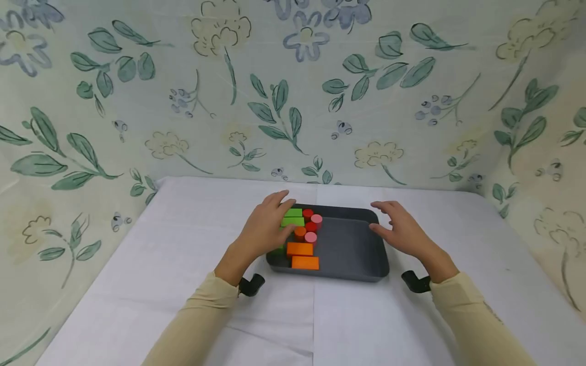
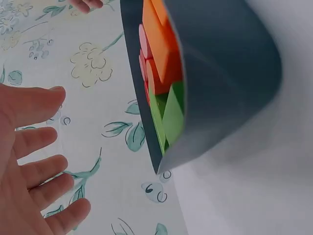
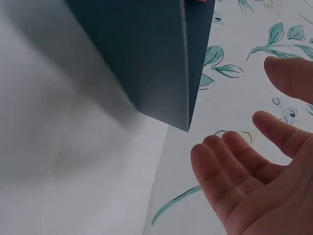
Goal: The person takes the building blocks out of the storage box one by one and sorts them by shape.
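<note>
Both hands spread, fingers straight and relaxed, holding nothing. Left hand (image 1: 265, 226) hovering over the left end of the dark grey tray (image 1: 352, 244), fingertips just above or perhaps brushing the green blocks (image 1: 292, 217); contact not readable from the head view. In the left wrist view, palm (image 2: 29, 161) clear of the tray wall (image 2: 220, 73), gap showing between. Right hand (image 1: 403, 229) just beyond the tray's right rim, palm turned inward, apart from it; confirmed in the right wrist view, fingers (image 3: 244, 171) off the tray corner (image 3: 186, 117).

Tray on the desk (image 1: 183, 254) between the two hands. Blocks packed at the left-hand end: green ones farthest back, red cylinders (image 1: 309, 219) and pink cylinders (image 1: 313, 229) just right of the left fingertips, an orange cylinder (image 1: 299, 233) beside them, two orange blocks (image 1: 302, 255) nearest the wrist. Right-hand half of the tray bare.

Judgement: hands bracketing the tray, a reach or settle stage, nothing gripped. Any grip on the tray calling for both hands to close onto opposite rims evenly; any pick from the blocks calling for a careful pinch, pieces tightly packed and neighbours touching.

Around: white cloth on the desk, floral backdrop (image 1: 293, 101) behind and to both sides. Nothing standing between hands and tray.
</note>
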`<state>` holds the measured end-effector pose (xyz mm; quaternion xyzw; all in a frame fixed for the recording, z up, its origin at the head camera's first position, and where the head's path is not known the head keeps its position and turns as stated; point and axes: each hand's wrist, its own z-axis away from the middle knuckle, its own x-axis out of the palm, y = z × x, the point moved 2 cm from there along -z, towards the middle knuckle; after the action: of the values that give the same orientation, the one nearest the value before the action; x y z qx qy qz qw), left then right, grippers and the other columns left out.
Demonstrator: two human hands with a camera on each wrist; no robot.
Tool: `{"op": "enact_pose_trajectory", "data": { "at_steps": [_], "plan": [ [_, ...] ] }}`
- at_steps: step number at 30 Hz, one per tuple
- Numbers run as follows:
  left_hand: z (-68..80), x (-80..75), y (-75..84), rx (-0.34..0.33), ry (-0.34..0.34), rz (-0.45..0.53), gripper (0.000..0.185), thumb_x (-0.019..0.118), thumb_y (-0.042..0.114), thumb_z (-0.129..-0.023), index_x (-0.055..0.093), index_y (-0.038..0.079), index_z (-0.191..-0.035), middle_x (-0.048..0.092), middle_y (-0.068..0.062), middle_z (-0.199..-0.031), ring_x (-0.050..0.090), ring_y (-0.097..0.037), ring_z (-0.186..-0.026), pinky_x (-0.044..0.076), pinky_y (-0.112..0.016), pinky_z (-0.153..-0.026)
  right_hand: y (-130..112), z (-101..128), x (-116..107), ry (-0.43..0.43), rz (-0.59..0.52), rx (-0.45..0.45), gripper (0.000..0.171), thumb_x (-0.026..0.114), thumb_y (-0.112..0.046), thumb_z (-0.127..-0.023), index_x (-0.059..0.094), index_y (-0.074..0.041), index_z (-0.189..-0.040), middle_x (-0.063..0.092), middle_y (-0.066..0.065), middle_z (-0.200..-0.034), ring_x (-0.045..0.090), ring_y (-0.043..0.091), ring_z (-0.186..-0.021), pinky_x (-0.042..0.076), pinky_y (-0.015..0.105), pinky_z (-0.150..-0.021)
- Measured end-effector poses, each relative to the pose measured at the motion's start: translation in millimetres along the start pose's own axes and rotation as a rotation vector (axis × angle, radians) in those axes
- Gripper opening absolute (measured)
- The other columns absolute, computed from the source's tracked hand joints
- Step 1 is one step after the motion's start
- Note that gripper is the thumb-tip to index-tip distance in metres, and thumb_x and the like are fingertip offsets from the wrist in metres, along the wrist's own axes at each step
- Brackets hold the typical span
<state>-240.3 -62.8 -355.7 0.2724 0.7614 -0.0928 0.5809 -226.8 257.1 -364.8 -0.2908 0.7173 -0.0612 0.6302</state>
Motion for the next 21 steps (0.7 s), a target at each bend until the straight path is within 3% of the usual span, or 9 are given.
{"op": "enact_pose_trajectory", "data": {
  "at_steps": [6, 9, 12, 16, 21],
  "plan": [
    [5.3, -9.0, -11.7, -0.041, -0.088, 0.112, 0.059, 0.070, 0.031, -0.091, 0.052, 0.012, -0.143, 0.041, -0.010, -0.157, 0.041, -0.029, -0.144, 0.042, -0.050, -0.113, 21.4, -1.2, 6.0, -0.079, -0.158, 0.135, 0.063, 0.064, -0.018, -0.095, 0.037, 0.000, -0.148, 0.043, 0.028, -0.146, 0.054, 0.047, -0.127, 0.052, 0.057, -0.097],
    [5.9, -12.4, -14.3, -0.067, -0.138, 0.181, 0.058, 0.069, 0.030, -0.092, 0.051, 0.013, -0.144, 0.040, -0.010, -0.157, 0.040, -0.030, -0.144, 0.041, -0.050, -0.114, 30.6, -3.0, 11.0, -0.144, -0.255, 0.227, 0.065, 0.062, -0.020, -0.096, 0.033, -0.002, -0.151, 0.038, 0.027, -0.153, 0.050, 0.046, -0.132, 0.050, 0.057, -0.101],
    [5.8, -13.8, -16.1, -0.075, -0.166, 0.190, 0.059, 0.068, 0.030, -0.092, 0.050, 0.013, -0.145, 0.041, -0.010, -0.157, 0.040, -0.030, -0.144, 0.041, -0.050, -0.114, 37.1, -3.7, 15.7, -0.202, -0.371, 0.297, 0.067, 0.061, -0.020, -0.096, 0.030, -0.005, -0.154, 0.032, 0.024, -0.158, 0.044, 0.046, -0.139, 0.043, 0.059, -0.108],
    [5.7, -12.1, -18.5, -0.081, -0.167, 0.194, 0.059, 0.069, 0.029, -0.092, 0.050, 0.013, -0.145, 0.041, -0.010, -0.156, 0.041, -0.031, -0.144, 0.041, -0.050, -0.114, 42.1, -3.1, 21.5, -0.242, -0.491, 0.327, 0.072, 0.062, -0.016, -0.094, 0.026, -0.006, -0.156, 0.026, 0.023, -0.162, 0.038, 0.046, -0.143, 0.038, 0.059, -0.113],
    [8.0, -7.8, -22.8, -0.090, -0.169, 0.230, 0.059, 0.069, 0.028, -0.092, 0.050, 0.012, -0.145, 0.042, -0.010, -0.156, 0.042, -0.031, -0.143, 0.040, -0.051, -0.115, 48.6, -1.8, 25.0, -0.247, -0.541, 0.323, 0.074, 0.060, -0.009, -0.093, 0.023, -0.007, -0.157, 0.024, 0.021, -0.163, 0.037, 0.046, -0.144, 0.039, 0.058, -0.113]
  ]
}}
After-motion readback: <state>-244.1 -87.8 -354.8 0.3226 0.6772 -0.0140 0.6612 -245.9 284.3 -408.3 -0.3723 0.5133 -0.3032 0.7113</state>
